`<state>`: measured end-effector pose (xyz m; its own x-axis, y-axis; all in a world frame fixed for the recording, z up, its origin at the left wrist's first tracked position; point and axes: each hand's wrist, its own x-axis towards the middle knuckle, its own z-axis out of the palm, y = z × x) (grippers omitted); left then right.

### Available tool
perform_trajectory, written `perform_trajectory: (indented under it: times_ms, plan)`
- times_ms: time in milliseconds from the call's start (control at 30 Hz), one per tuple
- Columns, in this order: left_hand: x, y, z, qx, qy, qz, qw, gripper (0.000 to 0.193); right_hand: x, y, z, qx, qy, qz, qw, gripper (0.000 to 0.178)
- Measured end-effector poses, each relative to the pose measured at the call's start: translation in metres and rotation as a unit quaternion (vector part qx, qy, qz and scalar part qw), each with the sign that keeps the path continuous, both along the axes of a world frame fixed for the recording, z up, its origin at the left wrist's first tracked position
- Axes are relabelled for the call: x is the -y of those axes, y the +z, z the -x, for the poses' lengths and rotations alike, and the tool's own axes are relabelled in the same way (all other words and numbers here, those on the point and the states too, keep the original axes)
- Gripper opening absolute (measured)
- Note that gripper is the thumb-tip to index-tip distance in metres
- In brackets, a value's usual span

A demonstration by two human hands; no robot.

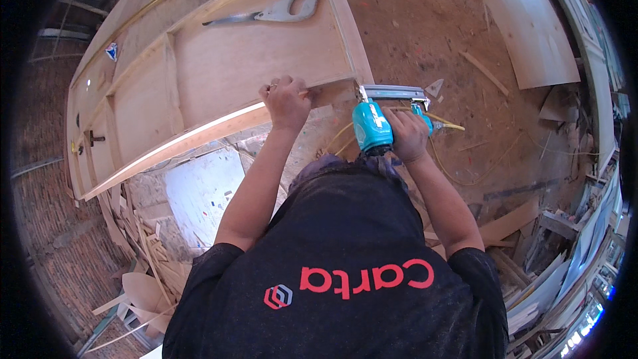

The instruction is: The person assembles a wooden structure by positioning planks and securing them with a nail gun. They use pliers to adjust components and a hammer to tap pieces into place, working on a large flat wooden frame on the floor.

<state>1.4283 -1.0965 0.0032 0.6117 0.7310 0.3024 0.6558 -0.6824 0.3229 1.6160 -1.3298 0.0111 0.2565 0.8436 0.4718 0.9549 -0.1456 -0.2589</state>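
Observation:
My right hand (409,134) is wrapped round the handle of a teal nail gun (373,126) with a long grey magazine. The gun's nose meets or nearly meets the near right corner of a shallow wooden frame (347,23) with a plywood panel. My left hand (287,101) curls its fingers over the frame's near edge, left of the gun. Whether those fingers also hold something small cannot be made out. A handsaw (286,8) with a pale handle lies on the panel beyond my hands.
A yellow air hose (454,126) trails over the dusty floor on the right. A dark hammer-like tool (96,138) rests at the frame's far left. Wood offcuts (159,252) lie piled at lower left. A large plywood sheet (525,33) and a loose wooden strip (484,73) are at right.

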Motion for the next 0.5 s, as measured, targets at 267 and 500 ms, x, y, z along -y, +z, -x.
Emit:
perform_trajectory:
  times_ms: [267, 500]
  plan:
    - [0.0026, 0.0015, -0.0015, 0.007, -0.002, 0.0, 1.0, 0.017, 0.0016, 0.0044, -0.0023, -0.005, 0.015, -0.002, 1.0, 0.035]
    - [0.0023, 0.0021, -0.0004, 0.011, 0.0, 0.012, 1.0, 0.018, -0.0009, 0.0092, -0.0018, -0.008, 0.012, -0.022, 1.0, 0.036]
